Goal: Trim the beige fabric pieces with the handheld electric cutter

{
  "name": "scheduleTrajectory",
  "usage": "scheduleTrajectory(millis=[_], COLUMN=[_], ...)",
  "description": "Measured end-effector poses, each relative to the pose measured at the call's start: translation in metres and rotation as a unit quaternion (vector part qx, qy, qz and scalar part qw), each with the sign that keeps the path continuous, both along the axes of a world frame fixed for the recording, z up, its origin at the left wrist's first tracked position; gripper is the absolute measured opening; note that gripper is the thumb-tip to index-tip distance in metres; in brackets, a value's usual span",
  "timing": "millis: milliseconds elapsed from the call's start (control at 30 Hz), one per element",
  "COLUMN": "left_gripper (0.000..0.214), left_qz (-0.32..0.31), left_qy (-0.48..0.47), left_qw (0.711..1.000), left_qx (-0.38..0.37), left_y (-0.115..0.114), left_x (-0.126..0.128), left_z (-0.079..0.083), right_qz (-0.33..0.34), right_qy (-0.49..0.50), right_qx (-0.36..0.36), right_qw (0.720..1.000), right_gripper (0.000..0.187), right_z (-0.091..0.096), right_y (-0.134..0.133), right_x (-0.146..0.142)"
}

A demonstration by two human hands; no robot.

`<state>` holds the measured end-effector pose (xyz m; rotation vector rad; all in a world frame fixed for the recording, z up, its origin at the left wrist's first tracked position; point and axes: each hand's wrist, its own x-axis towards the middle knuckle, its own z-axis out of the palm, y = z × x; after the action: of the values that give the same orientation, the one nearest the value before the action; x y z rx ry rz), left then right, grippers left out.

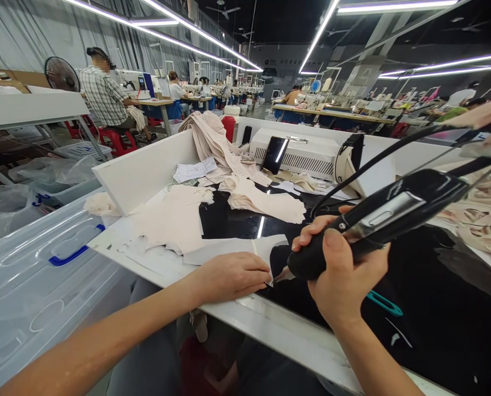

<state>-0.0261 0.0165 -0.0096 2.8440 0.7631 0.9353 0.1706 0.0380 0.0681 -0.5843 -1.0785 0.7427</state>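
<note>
— What's she got in the right hand?

— A black handheld tool, fat body with a silvery panel, fist wrapped tight round its near end, thumb on top. Its pointed metal tip is down at the near edge of the table, touching or just about touching a pale fabric piece.

— And the left hand?

— Flat on that same piece, fingers pressed together and stretched toward the tip, pinning the cloth to the white table edge. Fingertips are just beside the tool's point. It grips nothing, only presses down.

— Where does the tool's cord go?

— A black cable runs up and away to the right, toward the far side.

— What else is on the bench?

— A glossy black surface under the work, cream fabric pieces heaped in the middle, a taller pile of cloth further back, printed paper slips left of it. A white machine box sits at the far edge with a dark phone leaning on it. Something teal lies on the black near the right wrist.

— And to the left?

— A clear plastic bin lid with a blue handle, close by. Further off, a person in a checked shirt sits at another table.
</note>
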Motion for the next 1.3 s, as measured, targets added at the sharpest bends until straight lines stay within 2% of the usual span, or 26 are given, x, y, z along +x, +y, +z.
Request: scheduleTrajectory(millis=[467, 667, 833, 1067, 1167, 1300], left_gripper=[0.030, 0.033, 0.032, 0.027, 0.028, 0.029], left_qz=[-0.008, 0.002, 0.026, -0.010, -0.026, -0.044], left_qy=[-0.019, -0.001, -0.021, 0.023, 0.033, 0.031], left_qw=[1.000, 1.000, 0.999, 0.999, 0.998, 0.997], left_qx=[0.019, 0.014, 0.034, -0.031, -0.049, -0.058], left_y=[0.000, 0.000, -0.001, -0.008, -0.017, -0.024], left_x=[0.001, -0.001, -0.007, -0.014, -0.022, -0.027], left_z=[0.002, 0.001, 0.002, 0.004, 0.013, 0.032], right_qz=[0.001, 0.012, 0.022, 0.062, 0.032, -0.044], right_qy=[0.006, -0.002, -0.001, -0.017, -0.023, -0.014], right_qx=[-0.004, -0.004, 0.004, -0.003, 0.010, 0.030], right_qw=[1.000, 1.000, 1.000, 0.998, 0.999, 0.998], right_gripper=[0.051, 0.048, 0.048, 0.045, 0.046, 0.045], right_z=[0.001, -0.003, -0.005, -0.004, 0.002, 0.009], right_y=[-0.001, -0.002, -0.004, -0.019, -0.011, 0.017], right_x=[-0.001, -0.001, 0.000, 0.008, 0.019, 0.035])
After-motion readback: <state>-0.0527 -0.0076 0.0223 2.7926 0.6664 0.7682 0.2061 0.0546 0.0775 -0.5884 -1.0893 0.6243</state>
